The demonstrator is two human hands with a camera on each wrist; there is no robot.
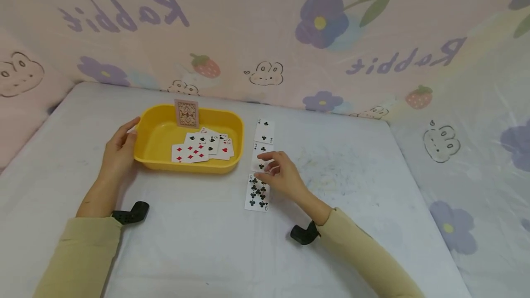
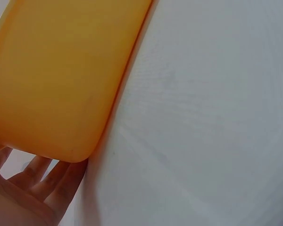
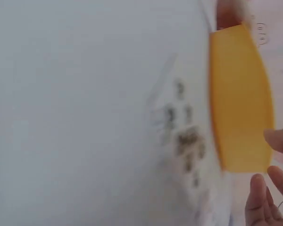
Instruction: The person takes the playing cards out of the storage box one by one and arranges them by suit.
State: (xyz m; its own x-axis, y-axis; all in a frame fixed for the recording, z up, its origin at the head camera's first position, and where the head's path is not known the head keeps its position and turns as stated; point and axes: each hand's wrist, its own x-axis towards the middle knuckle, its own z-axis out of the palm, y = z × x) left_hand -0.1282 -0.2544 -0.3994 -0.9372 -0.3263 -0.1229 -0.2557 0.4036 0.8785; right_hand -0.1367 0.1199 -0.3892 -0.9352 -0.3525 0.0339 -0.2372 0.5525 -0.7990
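A yellow plastic basin [image 1: 157, 165] stands on the table, and my left hand [image 1: 118, 148] touches its left end from outside. In the left wrist view, fairly straight fingers [image 2: 61, 186] rest against the basin's end wall. Several face-up playing cards [image 1: 190, 153] overlap inside it, a red diamond card in front. To its right lie three club cards in a column: a two [image 1: 265, 130], a three [image 1: 257, 151] and a nine [image 1: 257, 194]. My right hand [image 1: 285, 176] hovers over the lower two, thumb and fingers apart, with nothing between them.
One card with a patterned back [image 1: 187, 113] leans at the basin's back wall, rising above the rim. White cloth covers the table [image 1: 198, 243]. A printed curtain [image 1: 248, 26] hangs behind and at the sides. Black wrist devices [image 1: 134, 213] are worn on both wrists.
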